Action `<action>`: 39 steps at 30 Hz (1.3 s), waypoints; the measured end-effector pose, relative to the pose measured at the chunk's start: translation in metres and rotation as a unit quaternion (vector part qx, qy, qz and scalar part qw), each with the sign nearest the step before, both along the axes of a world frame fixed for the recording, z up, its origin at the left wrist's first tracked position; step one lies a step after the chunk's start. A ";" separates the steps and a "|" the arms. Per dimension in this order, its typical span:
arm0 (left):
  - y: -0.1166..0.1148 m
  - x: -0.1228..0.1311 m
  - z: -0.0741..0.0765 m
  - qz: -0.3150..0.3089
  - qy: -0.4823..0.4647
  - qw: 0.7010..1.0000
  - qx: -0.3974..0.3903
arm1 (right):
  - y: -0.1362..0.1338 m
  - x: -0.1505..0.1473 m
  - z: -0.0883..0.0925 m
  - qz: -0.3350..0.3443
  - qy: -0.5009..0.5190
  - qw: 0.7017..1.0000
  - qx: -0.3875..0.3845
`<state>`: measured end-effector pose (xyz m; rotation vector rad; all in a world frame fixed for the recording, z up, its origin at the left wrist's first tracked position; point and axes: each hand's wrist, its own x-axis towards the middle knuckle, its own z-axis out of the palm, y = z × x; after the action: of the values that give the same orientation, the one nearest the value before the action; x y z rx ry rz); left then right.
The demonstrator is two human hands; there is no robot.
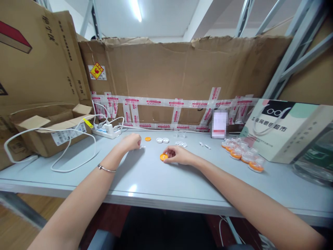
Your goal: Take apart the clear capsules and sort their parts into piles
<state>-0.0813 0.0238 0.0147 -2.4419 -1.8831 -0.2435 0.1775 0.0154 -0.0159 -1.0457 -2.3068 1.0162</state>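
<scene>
My right hand [179, 155] has its thumb and fingers closed on the rim of an orange round disc [163, 157], low over the tabletop, with a small pale spot at its centre. To the left, my left hand [132, 141] is pinched together close to the table. Small clear or whitish bits [142, 147] show by its fingertips; what lies inside the pinch is hidden. Between and behind the hands are another orange disc [147, 139] and two white round cups [162, 140] side by side. A little pile of white parts [181, 144] lies just behind my right hand.
Several orange-and-white pieces with clear tops [241, 153] stand at the right, before a paper bag [275, 130] and a large clear bottle [316, 156]. Small white pieces [205, 145] and clear parts [180, 134] lie farther back. A power strip [106, 130], cables and an open carton [52, 128] occupy the left.
</scene>
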 end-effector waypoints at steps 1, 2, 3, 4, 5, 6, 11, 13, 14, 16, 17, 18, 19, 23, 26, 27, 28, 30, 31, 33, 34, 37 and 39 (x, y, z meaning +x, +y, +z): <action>0.000 0.002 -0.002 0.003 0.003 1.000 -0.002 | 0.000 0.000 0.000 0.001 0.001 1.000 -0.002; 0.000 0.003 -0.003 0.005 0.004 1.000 -0.005 | -0.001 0.000 0.000 0.000 0.002 1.000 -0.004; 0.000 0.004 -0.003 0.005 0.004 1.000 -0.007 | -0.001 0.000 0.001 -0.001 0.002 1.000 -0.005; -0.002 0.005 -0.002 0.004 0.003 1.000 -0.008 | -0.001 0.000 0.001 -0.002 0.001 1.000 -0.005; -0.003 0.006 -0.001 0.003 0.002 1.000 -0.006 | -0.002 0.000 0.001 -0.004 0.000 1.000 -0.006; -0.005 0.008 0.001 0.002 -0.002 1.000 0.000 | -0.002 0.000 0.001 -0.006 -0.001 1.000 -0.008; -0.021 0.035 0.009 -0.088 -0.048 0.994 0.045 | -0.001 -0.001 0.001 -0.011 0.008 1.000 -0.027; -0.026 0.050 0.009 -0.207 -0.081 0.974 0.034 | 0.000 -0.001 0.000 -0.006 0.013 0.999 -0.029; -0.029 0.056 0.007 -0.251 -0.085 0.964 0.025 | 0.001 -0.001 0.000 -0.003 0.013 0.999 -0.029; -0.031 0.065 0.004 -0.297 -0.067 0.952 0.014 | 0.001 -0.002 0.000 0.002 0.011 1.000 -0.028; -0.031 0.068 0.001 -0.304 -0.049 0.951 0.014 | 0.000 -0.002 0.001 0.004 0.010 1.000 -0.030; -0.031 0.070 -0.001 -0.308 -0.030 0.951 0.019 | -0.001 -0.002 0.001 0.006 0.009 0.999 -0.032; -0.031 0.071 -0.003 -0.312 -0.010 0.950 0.028 | -0.001 -0.002 0.002 0.006 0.009 0.999 -0.034; -0.028 0.073 -0.008 -0.325 0.065 0.940 0.080 | -0.003 -0.002 0.004 0.001 0.011 0.999 -0.038; -0.029 0.074 -0.010 -0.338 0.109 0.927 0.119 | -0.002 -0.002 0.002 0.006 0.012 0.999 -0.041; -0.030 0.074 -0.010 -0.344 0.123 0.921 0.134 | -0.001 -0.002 0.002 0.008 0.012 0.999 -0.041; -0.031 0.075 -0.010 -0.350 0.137 0.915 0.149 | 0.000 -0.002 0.001 0.008 0.012 0.999 -0.040; -0.033 0.076 -0.010 -0.362 0.167 0.900 0.178 | 0.000 -0.002 0.001 0.004 0.012 0.999 -0.036; -0.034 0.077 -0.011 -0.367 0.180 0.892 0.192 | 0.001 -0.003 0.001 0.002 0.012 0.999 -0.034; -0.035 0.078 -0.012 -0.375 0.199 0.879 0.218 | 0.001 -0.003 0.001 -0.003 0.012 0.999 -0.032; -0.036 0.079 -0.013 -0.378 0.205 0.873 0.230 | 0.001 -0.004 0.001 -0.004 0.012 0.999 -0.030; -0.036 0.079 -0.015 -0.389 0.218 0.857 0.259 | 0.001 -0.003 0.001 -0.005 0.010 1.000 -0.023; -0.036 0.078 -0.015 -0.394 0.226 0.849 0.269 | 0.001 -0.003 0.001 -0.002 0.009 1.000 -0.018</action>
<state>-0.0030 -0.0121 -0.0001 -2.3979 -0.4657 -0.1602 0.1749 0.0166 -0.0149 -1.0513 -2.2780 1.0654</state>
